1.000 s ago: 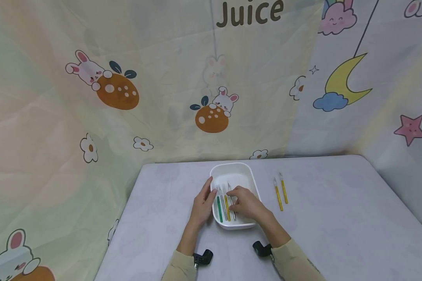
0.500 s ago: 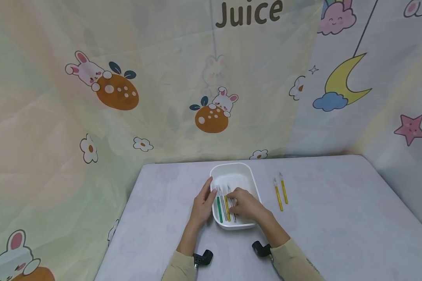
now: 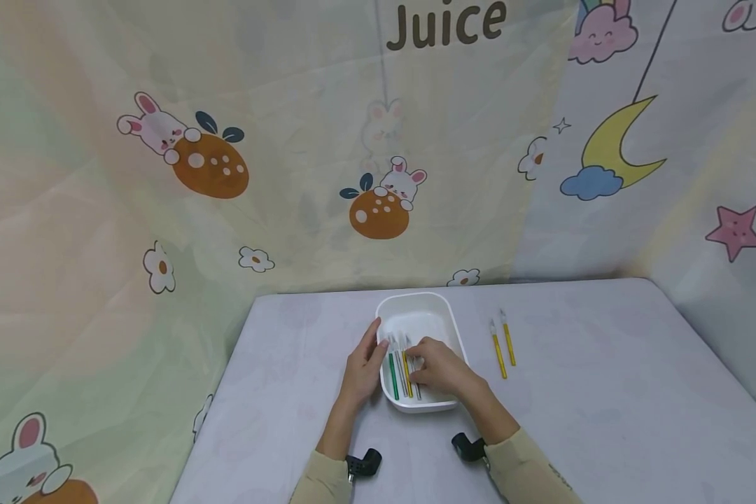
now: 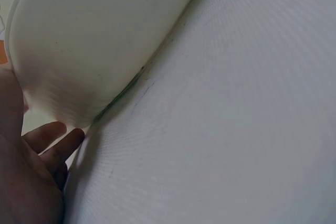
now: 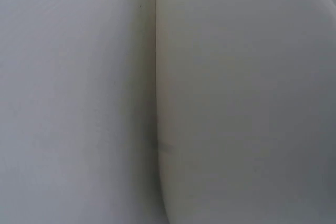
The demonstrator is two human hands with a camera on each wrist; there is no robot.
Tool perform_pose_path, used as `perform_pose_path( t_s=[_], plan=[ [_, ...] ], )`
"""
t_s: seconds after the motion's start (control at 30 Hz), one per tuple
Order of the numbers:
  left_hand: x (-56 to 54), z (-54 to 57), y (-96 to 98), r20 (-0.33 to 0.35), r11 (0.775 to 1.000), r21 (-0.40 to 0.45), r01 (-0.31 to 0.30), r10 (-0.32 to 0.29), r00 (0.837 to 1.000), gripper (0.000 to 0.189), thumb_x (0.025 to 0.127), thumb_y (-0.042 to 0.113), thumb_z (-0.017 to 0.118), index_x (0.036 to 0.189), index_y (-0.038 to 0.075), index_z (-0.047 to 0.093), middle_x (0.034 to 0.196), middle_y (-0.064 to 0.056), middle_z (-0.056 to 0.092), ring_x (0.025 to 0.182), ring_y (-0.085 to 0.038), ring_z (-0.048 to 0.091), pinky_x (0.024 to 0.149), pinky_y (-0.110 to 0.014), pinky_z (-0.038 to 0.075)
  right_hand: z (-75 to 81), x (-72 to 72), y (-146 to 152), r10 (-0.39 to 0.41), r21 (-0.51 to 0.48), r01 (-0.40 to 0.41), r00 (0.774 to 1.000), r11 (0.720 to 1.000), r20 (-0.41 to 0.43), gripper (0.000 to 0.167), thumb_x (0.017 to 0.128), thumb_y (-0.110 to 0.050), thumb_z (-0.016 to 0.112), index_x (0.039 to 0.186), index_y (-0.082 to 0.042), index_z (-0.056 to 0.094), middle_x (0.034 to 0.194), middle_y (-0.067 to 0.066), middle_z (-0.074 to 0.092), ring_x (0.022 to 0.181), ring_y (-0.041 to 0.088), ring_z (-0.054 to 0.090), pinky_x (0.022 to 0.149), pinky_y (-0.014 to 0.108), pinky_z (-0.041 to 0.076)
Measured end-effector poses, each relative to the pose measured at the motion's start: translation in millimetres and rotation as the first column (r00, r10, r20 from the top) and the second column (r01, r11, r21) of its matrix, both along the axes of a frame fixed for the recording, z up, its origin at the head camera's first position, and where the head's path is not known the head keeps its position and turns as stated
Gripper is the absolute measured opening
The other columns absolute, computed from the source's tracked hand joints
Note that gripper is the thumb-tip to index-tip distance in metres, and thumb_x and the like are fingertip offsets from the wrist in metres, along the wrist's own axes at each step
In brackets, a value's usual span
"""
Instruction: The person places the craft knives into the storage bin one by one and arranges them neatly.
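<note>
A white tray [image 3: 416,302] lies on the table, its outer wall [image 4: 105,35] filling much of the left wrist view. My left hand [image 3: 360,371] grips its left side, thumb over the rim and fingers outside. Inside, slim pen-like sticks with pale pointed ends lie side by side: a green one [image 3: 393,376], a yellow one [image 3: 406,374] and silvery ones. My right hand [image 3: 442,365] reaches into the tray and pinches the rightmost silvery stick [image 3: 418,392], partly hidden by its fingers. In the right wrist view only the tray's outside wall [image 5: 247,98] and tabletop show.
Two yellow pen-like sticks [image 3: 499,353] [image 3: 509,343] lie on the table right of the tray. The white tabletop [image 3: 605,392] extends to both sides. A printed cloth [image 3: 302,210] hangs behind the table's far edge.
The silvery stick in my right hand has shifted slightly left and toward me, closer to the yellow one. My left hand and the tray stay where they were.
</note>
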State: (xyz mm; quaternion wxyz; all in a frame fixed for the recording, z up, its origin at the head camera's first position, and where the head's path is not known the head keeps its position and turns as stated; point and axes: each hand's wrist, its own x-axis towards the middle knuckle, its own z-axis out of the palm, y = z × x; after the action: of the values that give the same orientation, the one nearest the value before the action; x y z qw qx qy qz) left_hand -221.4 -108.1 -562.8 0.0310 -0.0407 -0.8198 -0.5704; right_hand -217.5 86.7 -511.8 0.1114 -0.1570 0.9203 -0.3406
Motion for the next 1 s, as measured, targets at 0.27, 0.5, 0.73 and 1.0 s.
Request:
perform_pose_path(
  t_s=[0.27,0.5,0.73,1.0],
  plan=[
    [0.1,1.5,0.2,-0.002,1.0,0.008,0.008,-0.008,1.0,0.054,0.108,0.039,0.054,0.16,0.041,0.038,0.164,0.009,0.042,0.15,-0.022,0.046,0.123,-0.05,0.038,1.9,-1.1,1,-0.099,-0.046,0.094,0.99,0.994,-0.105,0.051,0.085,-0.012,0.087,0.133,-0.006,0.071,0.12,0.01,0.065,0.081,0.012,0.06,0.07,0.026,0.057],
    [-1.1,0.3,0.1,-0.011,1.0,0.009,0.009,-0.009,1.0,0.054,0.108,0.039,0.054,0.16,0.041,0.039,0.163,0.011,0.043,0.149,-0.02,0.047,0.123,-0.049,0.038,5.1,-1.6,3,-0.236,-0.167,0.188,0.906,0.968,-0.35,0.041,0.088,-0.012,0.085,0.127,-0.009,0.074,0.117,0.004,0.065,0.076,0.008,0.056,0.063,0.018,0.052],
    [-0.4,0.1,0.1,-0.004,1.0,0.016,0.002,-0.002,1.0,0.054,0.108,0.036,0.055,0.16,0.037,0.04,0.164,0.009,0.043,0.15,-0.021,0.045,0.124,-0.05,0.036,6.1,-2.9,8,-0.302,-0.27,0.196,0.842,0.943,-0.446,0.044,0.088,-0.011,0.084,0.129,-0.006,0.072,0.125,0.009,0.062,0.08,0.018,0.062,0.068,0.022,0.056],
    [-0.1,0.1,0.6,-0.007,1.0,0.014,-0.006,0.006,1.0,0.053,0.108,0.036,0.055,0.159,0.043,0.039,0.164,0.01,0.042,0.151,-0.021,0.045,0.124,-0.05,0.036,6.3,-6.9,17,-0.34,-0.285,0.217,0.789,0.934,-0.512,0.049,0.089,-0.013,0.083,0.134,-0.004,0.067,0.132,0.013,0.058,0.109,0.027,0.062,0.091,0.045,0.061]
  ],
)
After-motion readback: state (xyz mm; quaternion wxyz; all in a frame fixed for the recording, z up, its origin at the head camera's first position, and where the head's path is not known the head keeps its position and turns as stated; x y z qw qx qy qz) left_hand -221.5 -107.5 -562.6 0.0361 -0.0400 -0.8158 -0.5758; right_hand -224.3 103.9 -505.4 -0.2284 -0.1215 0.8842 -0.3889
